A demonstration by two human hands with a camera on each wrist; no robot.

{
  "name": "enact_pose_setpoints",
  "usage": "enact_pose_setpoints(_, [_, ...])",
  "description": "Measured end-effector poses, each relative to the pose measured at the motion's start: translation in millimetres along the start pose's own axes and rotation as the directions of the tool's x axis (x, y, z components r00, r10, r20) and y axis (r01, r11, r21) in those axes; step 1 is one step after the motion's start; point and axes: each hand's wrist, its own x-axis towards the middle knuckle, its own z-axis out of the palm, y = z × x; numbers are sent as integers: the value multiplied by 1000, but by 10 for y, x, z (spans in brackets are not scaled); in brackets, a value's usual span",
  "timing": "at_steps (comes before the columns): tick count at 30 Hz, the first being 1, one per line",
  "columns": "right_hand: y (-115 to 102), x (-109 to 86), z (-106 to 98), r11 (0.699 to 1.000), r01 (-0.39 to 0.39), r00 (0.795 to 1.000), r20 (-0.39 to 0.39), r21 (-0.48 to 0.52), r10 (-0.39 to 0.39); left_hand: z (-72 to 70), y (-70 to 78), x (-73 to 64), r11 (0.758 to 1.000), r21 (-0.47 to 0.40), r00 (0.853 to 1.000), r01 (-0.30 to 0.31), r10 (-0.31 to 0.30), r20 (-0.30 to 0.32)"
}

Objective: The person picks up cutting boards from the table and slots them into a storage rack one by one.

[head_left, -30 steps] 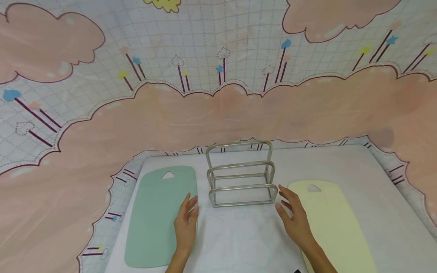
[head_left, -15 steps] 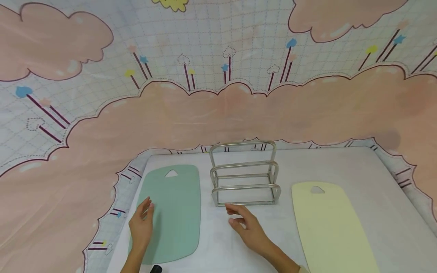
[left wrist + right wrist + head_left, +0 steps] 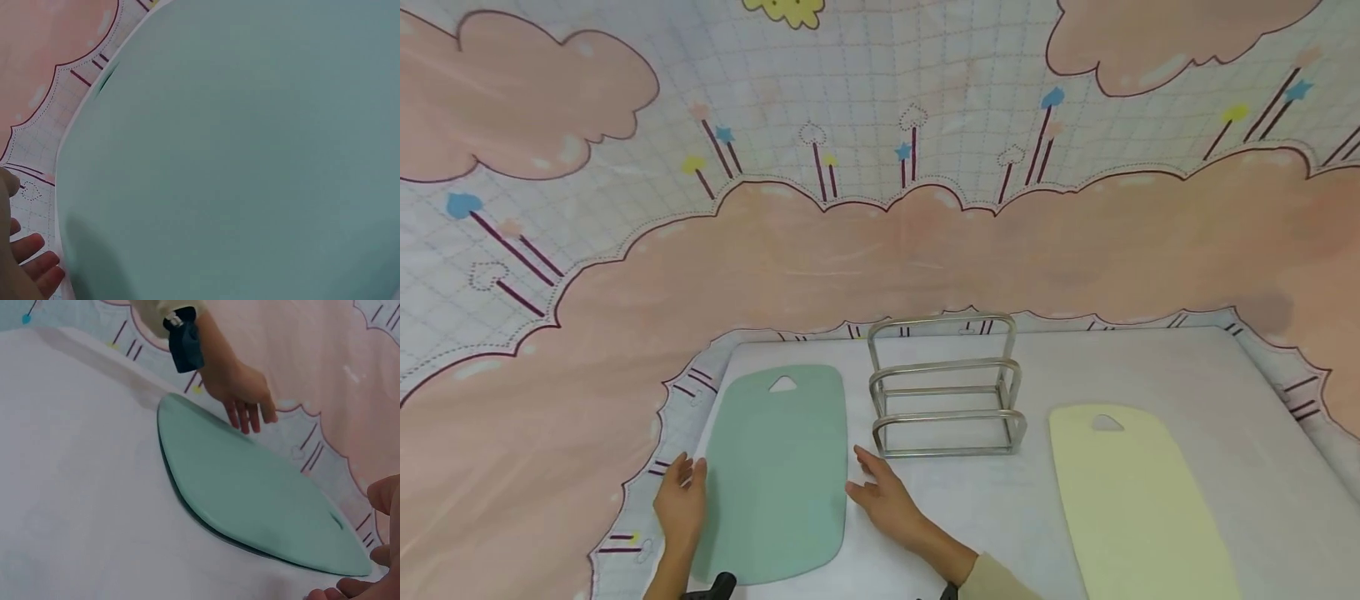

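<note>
A green cutting board (image 3: 775,475) lies flat, its triangular handle hole at the far end. My left hand (image 3: 680,504) is at its left long edge, fingers loosely bent and holding nothing. At the opposite edge is my right hand (image 3: 891,508), thumb and fingers spread apart, with its tips right by the rim. In the left wrist view the green board (image 3: 231,150) fills most of the picture, and the left fingers (image 3: 42,265) show beside its edge. The right wrist view has the board (image 3: 250,487) between the left hand (image 3: 240,384) and the right hand (image 3: 384,556).
Behind the right hand stands a metal wire rack (image 3: 947,415) with several upright loops. A pale yellow cutting board (image 3: 1135,500) lies on the right of the white table (image 3: 1217,400). A cloud-patterned cloth (image 3: 925,250) covers the back and left side.
Both hands have moved left. The left hand crossed over the green board to its outer edge; the right hand came from near the yellow board, past the rack, to the green board's right edge.
</note>
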Motion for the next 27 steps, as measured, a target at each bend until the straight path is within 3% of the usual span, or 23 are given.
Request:
enact_pose_setpoints(5, [63,50,71,996,-74,997,-34,46,76,45,6,7,999,27,999,32,-32,6])
enact_pose_setpoints(9, [39,124,133,991,-80,996,-28,108,83,87,-10,62,999,33,999,39,-39,4])
enact_pose_setpoints(15, [-62,212,195,976,-128,990,-30,175,135,94,35,199,995,87,996,47,-54,76])
enact_pose_setpoints(19, [-34,317,184,954,-151,987,-19,259,161,145,131,281,991,100,984,84,-98,146])
enact_pose_setpoints(22, [-32,356,152,923,-166,984,-2,346,177,209,156,320,988,50,974,147,-153,167])
enact_pose_setpoints(27, [-17,374,143,884,-182,982,32,431,187,261,94,356,960,-4,938,279,-272,217])
